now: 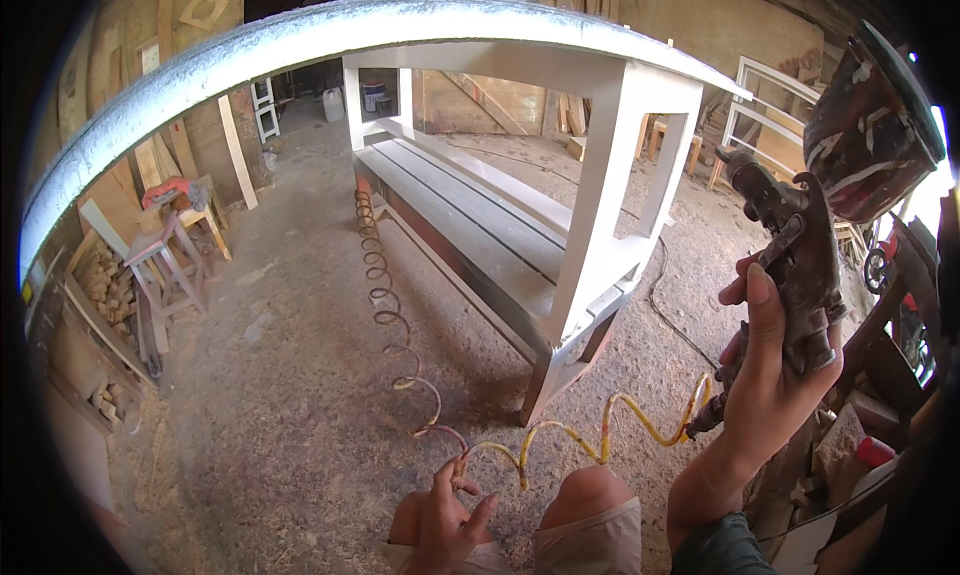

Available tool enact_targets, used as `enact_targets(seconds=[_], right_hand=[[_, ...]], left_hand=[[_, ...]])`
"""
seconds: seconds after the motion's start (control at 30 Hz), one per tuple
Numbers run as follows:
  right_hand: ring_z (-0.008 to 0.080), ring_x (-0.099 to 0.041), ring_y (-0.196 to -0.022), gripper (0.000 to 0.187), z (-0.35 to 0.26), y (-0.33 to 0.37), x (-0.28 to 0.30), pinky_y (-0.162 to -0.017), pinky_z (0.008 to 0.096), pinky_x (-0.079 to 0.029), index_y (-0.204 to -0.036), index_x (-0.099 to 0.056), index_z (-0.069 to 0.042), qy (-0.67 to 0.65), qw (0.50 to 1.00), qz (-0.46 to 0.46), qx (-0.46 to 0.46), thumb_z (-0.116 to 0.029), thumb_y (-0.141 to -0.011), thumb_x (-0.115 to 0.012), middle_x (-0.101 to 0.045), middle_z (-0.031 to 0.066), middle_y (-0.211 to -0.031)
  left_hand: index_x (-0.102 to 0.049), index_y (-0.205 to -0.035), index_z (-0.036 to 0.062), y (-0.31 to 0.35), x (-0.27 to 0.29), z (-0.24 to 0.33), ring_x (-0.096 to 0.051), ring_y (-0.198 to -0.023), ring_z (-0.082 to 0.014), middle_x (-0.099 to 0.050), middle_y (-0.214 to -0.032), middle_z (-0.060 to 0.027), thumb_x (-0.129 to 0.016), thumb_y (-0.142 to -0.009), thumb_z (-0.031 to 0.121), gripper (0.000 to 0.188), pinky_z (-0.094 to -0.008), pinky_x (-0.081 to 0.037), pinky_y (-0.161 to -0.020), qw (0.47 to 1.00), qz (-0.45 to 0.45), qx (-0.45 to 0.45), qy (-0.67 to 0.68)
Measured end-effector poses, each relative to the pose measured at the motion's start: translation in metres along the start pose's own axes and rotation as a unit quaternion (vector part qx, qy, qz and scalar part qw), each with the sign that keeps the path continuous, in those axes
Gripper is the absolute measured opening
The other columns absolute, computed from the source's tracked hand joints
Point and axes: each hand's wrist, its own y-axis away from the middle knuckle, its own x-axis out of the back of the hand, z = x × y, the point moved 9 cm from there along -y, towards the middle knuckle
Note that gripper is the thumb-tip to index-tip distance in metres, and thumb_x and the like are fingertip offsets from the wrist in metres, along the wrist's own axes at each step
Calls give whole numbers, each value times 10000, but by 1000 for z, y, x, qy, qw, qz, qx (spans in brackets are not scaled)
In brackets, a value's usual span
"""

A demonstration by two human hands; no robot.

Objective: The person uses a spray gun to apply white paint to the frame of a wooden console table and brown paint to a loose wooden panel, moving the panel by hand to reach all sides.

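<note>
My right hand (765, 380), raised at the right, is closed round the handle of a dark, paint-stained spray gun (795, 245). Its round cup (870, 125), streaked with dried paint, sits tilted at the top right. A coiled air hose (610, 425), yellow near the gun and brownish farther off, runs from the gun's lower end toward the left. Low in the middle, my left hand (450, 520) has its fingers curled at the hose, its thumb standing apart. Ahead stands a white-painted wooden table frame (590, 205) with a slatted lower shelf (470, 220) and brownish lower parts.
A pale curved board edge (400, 27) spans the top of the view. At left are a small wooden stool (170, 260) and stacked wood offcuts (105, 290). Scrap wood (860, 425) lies close at right. A dark cable (665, 310) crosses the dusty floor (280, 405).
</note>
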Motion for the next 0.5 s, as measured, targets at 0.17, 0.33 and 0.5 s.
enact_targets(seconds=[0.17,0.33,0.5], right_hand=[[39,-571,-541,273,-10,3,-22,-433,179,-370,-1166,-697,43,-34,995,-61,66,-133,-966,-756,-755,91,-860],[106,-632,-748,391,-4,7,-46,-649,235,-471,-1271,-634,75,-31,993,-111,24,-75,-939,-774,-751,121,-989],[141,-649,-811,440,0,-2,-38,-713,263,-488,-1313,-610,78,3,995,-83,51,-64,-931,-776,-738,122,-1010]], left_hand=[[-438,-1472,0,2,-1,-3,-644,-783,-228,-661,-969,-105,-749,-967,408,720,-388,-526,-713,1000,17,-10,6],[-421,-1473,-28,0,-1,-6,-634,-843,-223,-643,-968,-108,-753,-961,344,714,-403,-516,-796,999,23,-27,9],[-448,-1463,13,2,3,-2,-644,-791,-248,-653,-956,-108,-749,-963,413,708,-408,-523,-713,999,24,-5,-27]])
